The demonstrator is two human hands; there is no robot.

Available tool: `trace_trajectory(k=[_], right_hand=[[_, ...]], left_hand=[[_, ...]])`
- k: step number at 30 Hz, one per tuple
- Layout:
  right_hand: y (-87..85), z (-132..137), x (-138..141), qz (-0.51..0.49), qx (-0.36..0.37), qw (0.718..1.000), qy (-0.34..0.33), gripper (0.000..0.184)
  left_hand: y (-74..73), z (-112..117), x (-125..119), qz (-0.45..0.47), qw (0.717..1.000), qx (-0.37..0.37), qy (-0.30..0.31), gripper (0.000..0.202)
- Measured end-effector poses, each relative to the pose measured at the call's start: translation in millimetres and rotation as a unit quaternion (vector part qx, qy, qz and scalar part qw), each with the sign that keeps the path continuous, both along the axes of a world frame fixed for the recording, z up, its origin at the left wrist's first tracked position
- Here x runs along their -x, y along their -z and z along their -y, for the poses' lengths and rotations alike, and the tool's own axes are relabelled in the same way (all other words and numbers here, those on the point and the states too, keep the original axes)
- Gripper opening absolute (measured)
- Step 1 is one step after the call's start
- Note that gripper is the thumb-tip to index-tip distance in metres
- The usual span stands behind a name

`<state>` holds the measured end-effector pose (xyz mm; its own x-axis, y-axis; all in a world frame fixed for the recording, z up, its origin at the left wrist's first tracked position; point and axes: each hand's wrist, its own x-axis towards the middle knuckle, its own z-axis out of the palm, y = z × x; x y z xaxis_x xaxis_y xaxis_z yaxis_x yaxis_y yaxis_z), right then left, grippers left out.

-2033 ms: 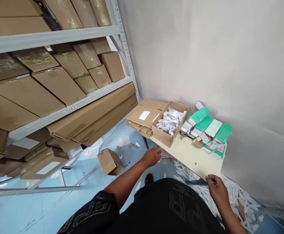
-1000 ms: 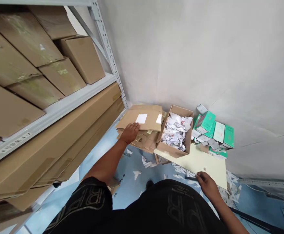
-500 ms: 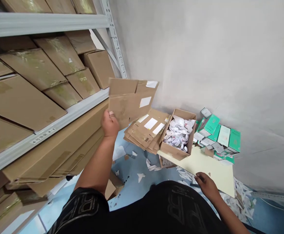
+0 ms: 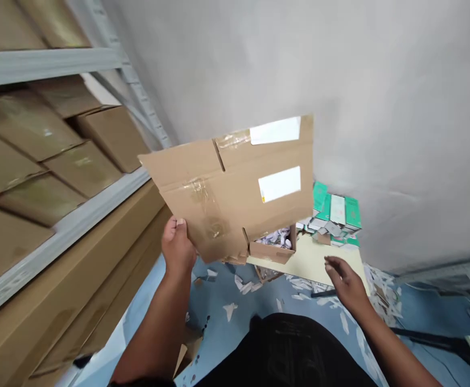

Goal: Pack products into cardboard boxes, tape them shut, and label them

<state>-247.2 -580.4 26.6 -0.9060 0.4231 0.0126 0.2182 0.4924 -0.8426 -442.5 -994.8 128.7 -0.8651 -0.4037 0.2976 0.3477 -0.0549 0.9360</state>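
Note:
My left hand (image 4: 178, 247) is closed on the lower left edge of a flattened cardboard box (image 4: 235, 185), thumb on the near face. The flat carton is held up in front of the wall, with two white labels and clear tape on its face. It covers most of an open box of crumpled paper (image 4: 273, 251) and the cardboard behind it. My right hand (image 4: 344, 282) is over the front part of the cream tabletop (image 4: 309, 258), its fingers loosely bent and apart, with nothing seen in them.
Green-and-white boxes (image 4: 335, 212) are piled on the tabletop against the wall (image 4: 359, 97). A metal shelf (image 4: 77, 207) loaded with cardboard boxes stands on the left. Paper scraps (image 4: 230, 310) litter the blue floor (image 4: 214, 333).
My left hand has raised the flattened box and swung it to the right, across the open box. My view has turned right, and my right hand has lifted slightly.

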Motion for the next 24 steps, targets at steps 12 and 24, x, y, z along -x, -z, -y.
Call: trace_trajectory(k=[12,24], right_hand=[[-69.2,-115.9,-76.1,-0.23,0.166,0.922,0.263,0.044],[-15.8,-249.7,-328.2,-0.238,0.271,0.887,0.288,0.058]], left_hand=[[36.6,-180.5,-61.0,0.131,0.938,-0.01,0.322,0.048],[49.1,-441.6,-196.5,0.089,0.816,0.081,0.565,0.06]])
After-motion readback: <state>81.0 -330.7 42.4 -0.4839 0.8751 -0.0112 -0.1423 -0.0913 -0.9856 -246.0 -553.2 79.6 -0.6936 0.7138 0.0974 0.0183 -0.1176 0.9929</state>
